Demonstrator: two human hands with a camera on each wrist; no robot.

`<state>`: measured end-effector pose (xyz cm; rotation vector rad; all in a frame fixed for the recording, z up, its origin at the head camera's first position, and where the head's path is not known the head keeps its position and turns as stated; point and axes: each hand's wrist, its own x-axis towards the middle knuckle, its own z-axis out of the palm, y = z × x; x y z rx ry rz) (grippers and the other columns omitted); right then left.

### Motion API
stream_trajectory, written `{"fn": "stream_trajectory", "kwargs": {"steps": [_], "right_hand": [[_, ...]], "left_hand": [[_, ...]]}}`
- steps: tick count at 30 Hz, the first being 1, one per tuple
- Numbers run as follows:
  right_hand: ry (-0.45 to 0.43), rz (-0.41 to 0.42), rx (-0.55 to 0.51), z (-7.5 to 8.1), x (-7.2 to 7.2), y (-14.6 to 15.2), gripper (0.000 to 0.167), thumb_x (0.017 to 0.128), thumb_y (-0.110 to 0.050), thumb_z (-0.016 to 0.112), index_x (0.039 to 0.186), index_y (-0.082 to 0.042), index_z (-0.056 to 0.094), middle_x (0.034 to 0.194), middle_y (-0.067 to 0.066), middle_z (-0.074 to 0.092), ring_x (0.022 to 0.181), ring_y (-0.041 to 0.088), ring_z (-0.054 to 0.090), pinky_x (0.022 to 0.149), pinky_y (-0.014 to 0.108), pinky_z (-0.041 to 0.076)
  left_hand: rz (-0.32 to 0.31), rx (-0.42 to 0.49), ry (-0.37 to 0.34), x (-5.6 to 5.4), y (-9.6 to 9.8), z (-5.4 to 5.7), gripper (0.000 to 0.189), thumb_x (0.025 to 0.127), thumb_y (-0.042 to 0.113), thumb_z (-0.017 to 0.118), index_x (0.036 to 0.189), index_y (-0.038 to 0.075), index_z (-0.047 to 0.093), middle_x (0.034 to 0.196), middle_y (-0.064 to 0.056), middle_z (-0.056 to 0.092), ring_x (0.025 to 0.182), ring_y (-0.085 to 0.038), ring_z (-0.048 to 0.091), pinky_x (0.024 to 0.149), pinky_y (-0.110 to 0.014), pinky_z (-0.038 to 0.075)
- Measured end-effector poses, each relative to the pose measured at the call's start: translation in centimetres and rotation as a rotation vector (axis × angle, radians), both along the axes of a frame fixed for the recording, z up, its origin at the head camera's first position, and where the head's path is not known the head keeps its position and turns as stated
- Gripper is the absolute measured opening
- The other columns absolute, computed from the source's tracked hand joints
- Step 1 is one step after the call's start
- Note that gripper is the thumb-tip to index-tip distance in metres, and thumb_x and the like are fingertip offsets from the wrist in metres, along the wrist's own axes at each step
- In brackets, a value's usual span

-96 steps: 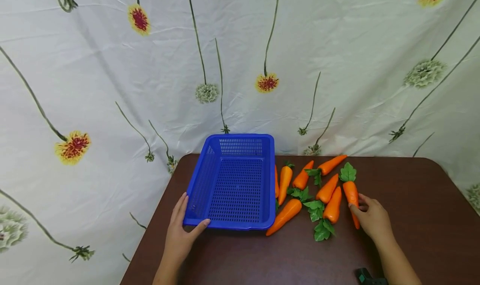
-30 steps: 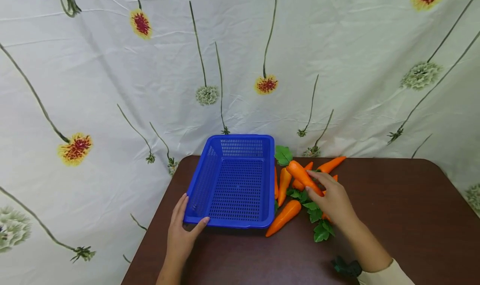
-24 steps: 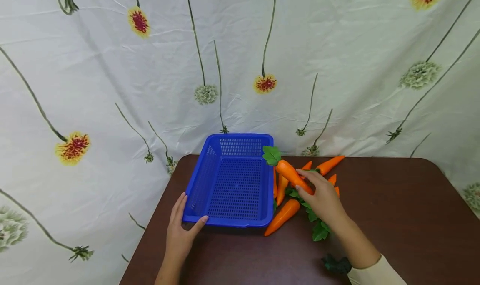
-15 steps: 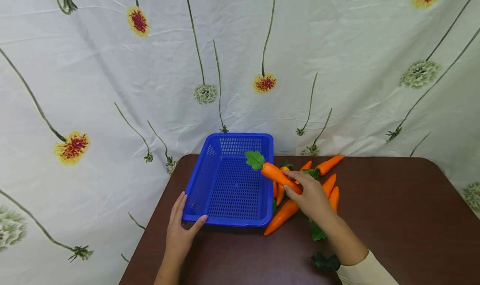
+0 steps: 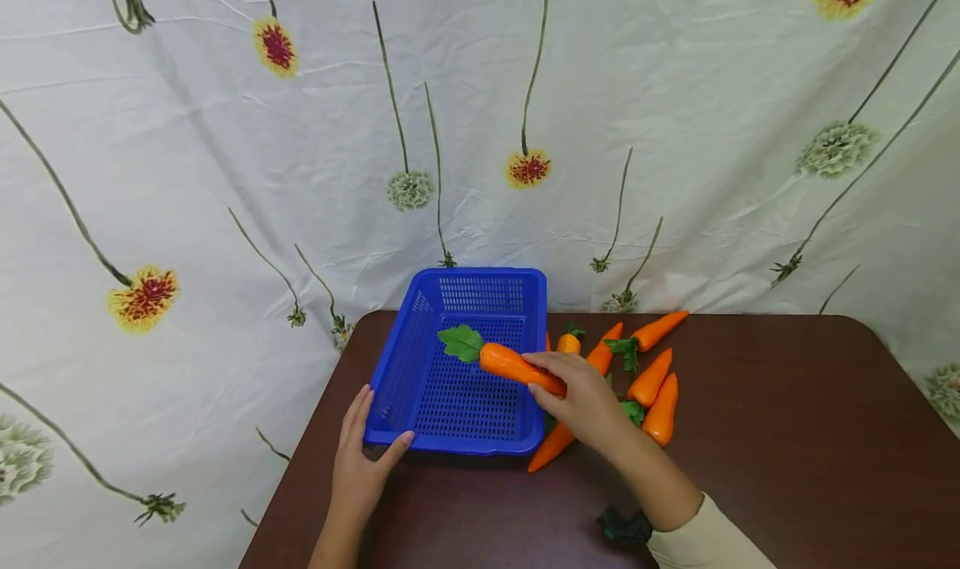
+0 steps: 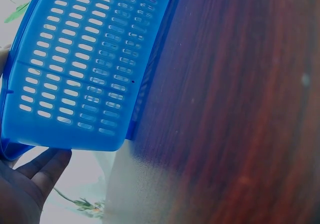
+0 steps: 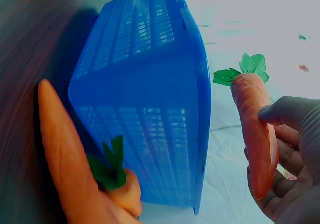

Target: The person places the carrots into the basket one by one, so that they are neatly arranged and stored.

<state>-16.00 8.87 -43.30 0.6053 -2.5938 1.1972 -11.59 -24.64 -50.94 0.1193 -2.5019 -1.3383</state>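
Observation:
In the head view, my left hand [image 5: 362, 469] holds the near-left corner of a blue plastic basket [image 5: 480, 446], thumb on the front rim and fingers along the left side. The left wrist view shows those fingers [image 6: 50, 166] against the slotted basket wall [image 6: 75, 69]. My right hand [image 5: 592, 402] pinches an orange carrot [image 5: 506, 364] by its narrow end, leafy top [image 5: 461, 342] pointing left over the basket. In the right wrist view, the thumb [image 7: 280, 113] presses the carrot [image 7: 255, 114], above the rim and apart from it.
Several carrots lie on the dark brown table [image 5: 780, 419] right of the basket, including one at the back [image 5: 660, 330] and one nearer [image 5: 662, 411]. My forearm partly hides some. A black object [image 5: 624, 526] is beside the right sleeve. A flower-printed cloth [image 5: 675, 94] hangs behind.
My right hand has lifted the carrot from the right end of the group and carried it left, over the basket. The left hand and the basket have stayed in place.

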Motion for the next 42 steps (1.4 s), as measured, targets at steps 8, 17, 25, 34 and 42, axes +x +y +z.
{"fn": "stream_trajectory", "kwargs": {"steps": [8,17,25,34,42], "right_hand": [[0.016,0.081,0.023,0.1,0.4,-2.1,0.041,0.092,-0.02,0.076,0.132,-0.018,0.068,0.13,0.002,0.07,0.117,0.023,0.065,0.088,0.04,0.058],[0.005,0.174,0.045,-0.2,1.0,-4.9,0.041,0.093,-0.021,0.074,0.133,-0.018,0.067,0.13,0.0,0.07,0.117,0.018,0.063,0.091,0.035,0.057],[0.006,0.228,0.1,-0.5,1.1,-6.8,0.04,0.095,-0.025,0.072,0.135,-0.02,0.066,0.13,-0.002,0.07,0.118,0.017,0.063,0.096,0.036,0.055],[0.008,0.257,0.108,-1.9,1.1,-7.5,0.037,0.095,-0.022,0.071,0.132,-0.018,0.067,0.127,-0.001,0.071,0.112,0.016,0.064,0.094,0.034,0.055],[0.026,0.26,0.108,-2.3,1.0,-7.6,0.038,0.095,-0.02,0.071,0.132,-0.017,0.067,0.127,-0.001,0.071,0.111,0.016,0.064,0.094,0.035,0.055]], "left_hand": [[0.002,-0.004,0.005,0.0,0.0,-0.1,0.09,0.083,0.028,0.084,0.158,0.025,0.035,0.167,0.002,0.028,0.152,-0.028,0.027,0.119,-0.056,0.03],[0.001,-0.007,-0.003,0.1,-0.3,-0.1,0.091,0.083,0.029,0.084,0.158,0.023,0.035,0.167,-0.001,0.027,0.153,-0.03,0.026,0.12,-0.063,0.026],[0.006,-0.025,-0.014,0.1,-0.2,0.0,0.09,0.084,0.032,0.083,0.158,0.017,0.034,0.167,-0.006,0.026,0.153,-0.037,0.025,0.119,-0.066,0.025],[0.002,-0.001,0.011,0.0,-0.1,-0.4,0.091,0.081,0.028,0.086,0.157,0.017,0.037,0.166,-0.005,0.028,0.152,-0.031,0.027,0.12,-0.063,0.025],[0.003,-0.011,0.025,-0.1,-0.1,-0.3,0.088,0.081,0.03,0.086,0.156,0.022,0.04,0.166,0.001,0.029,0.152,-0.029,0.027,0.118,-0.067,0.025]]}}
